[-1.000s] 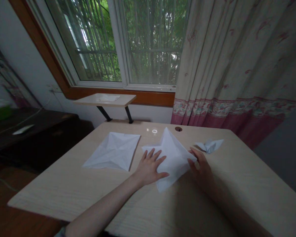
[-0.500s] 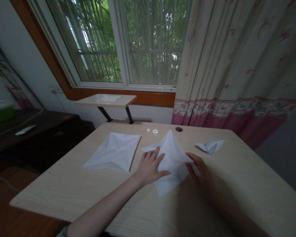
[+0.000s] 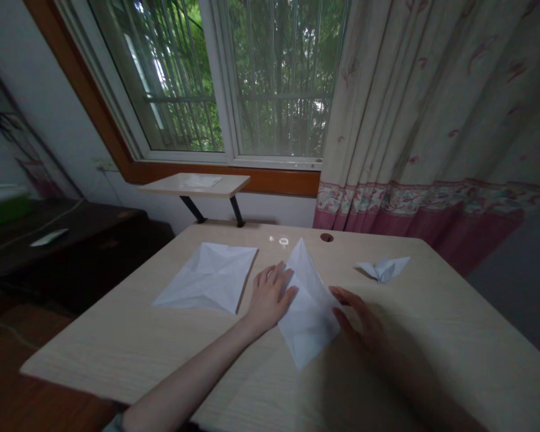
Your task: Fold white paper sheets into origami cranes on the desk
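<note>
Here, saw a pale, wood-grained tabletop (image 3: 175,345), wide and rounded at its near left corner. Made out a flowered curtain (image 3: 432,108), pink toward the bottom, beyond the tabletop's right part, and a barred window (image 3: 283,90) beyond its left and middle. Noted a small raised shelf (image 3: 225,189) on black legs over the tabletop's far left corner. Found a creased sheet (image 3: 216,264), white, lying spread on the tabletop's left half, and a folded sheet (image 3: 308,318), white and kite-shaped, lying near the tabletop's middle. Saw the right hand (image 3: 360,318) just right of the tabletop's middle, with thumb and forefinger slightly apart at the folded sheet's right corner; could not tell whether pinching it. Saw the left hand (image 3: 270,297) at the tabletop's middle, palm down and loosely spread, resting on the folded sheet's left edge. Spotted a paper bird (image 3: 383,269) toward the tabletop's far right, and a round hole (image 3: 327,237) close to its far edge.
</note>
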Motion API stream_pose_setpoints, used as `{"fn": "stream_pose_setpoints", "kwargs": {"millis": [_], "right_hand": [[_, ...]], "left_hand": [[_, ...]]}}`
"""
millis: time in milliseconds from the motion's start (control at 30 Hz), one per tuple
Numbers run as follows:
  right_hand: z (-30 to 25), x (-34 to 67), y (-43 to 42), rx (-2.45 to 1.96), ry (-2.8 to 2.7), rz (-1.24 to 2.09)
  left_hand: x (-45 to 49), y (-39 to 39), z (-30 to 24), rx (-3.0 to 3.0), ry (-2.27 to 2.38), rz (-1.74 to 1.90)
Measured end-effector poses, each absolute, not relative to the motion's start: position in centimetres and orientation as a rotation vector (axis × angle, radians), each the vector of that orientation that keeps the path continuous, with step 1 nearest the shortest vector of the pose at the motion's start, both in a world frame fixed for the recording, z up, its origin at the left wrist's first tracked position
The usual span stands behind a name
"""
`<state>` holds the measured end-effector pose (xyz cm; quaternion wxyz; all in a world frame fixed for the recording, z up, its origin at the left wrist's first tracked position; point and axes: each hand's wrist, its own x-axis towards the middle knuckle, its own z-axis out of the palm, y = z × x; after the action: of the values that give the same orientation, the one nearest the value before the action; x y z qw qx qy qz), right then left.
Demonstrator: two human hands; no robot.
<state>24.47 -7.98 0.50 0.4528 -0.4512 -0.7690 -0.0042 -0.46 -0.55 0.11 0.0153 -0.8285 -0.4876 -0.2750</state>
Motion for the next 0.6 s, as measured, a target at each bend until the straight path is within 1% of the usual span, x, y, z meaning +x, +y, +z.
{"fn": "stream_pose_setpoints", "kwargs": {"millis": [133,300,400,600], "right_hand": [[0.9,24.6,-8.4,-0.967,-2.048,0.147],[0.9,25.5,-8.3,-0.839,-2.28,0.224],[0.9,25.8,-8.2,-0.844,-2.351,0.22],[1.7,25.0,-7.8,-0.84,-2.375,0.213]], "left_hand": [[-1.1,-0.4,1.0,-2.451,-1.448,-1.223],[-1.7,-0.9,2.2,-2.366,-1.263,-1.476],[-1.8,-1.1,2.4,-2.38,-1.184,-1.481],[-1.5,-1.7,2.6,-2.481,-1.237,-1.256]]}}
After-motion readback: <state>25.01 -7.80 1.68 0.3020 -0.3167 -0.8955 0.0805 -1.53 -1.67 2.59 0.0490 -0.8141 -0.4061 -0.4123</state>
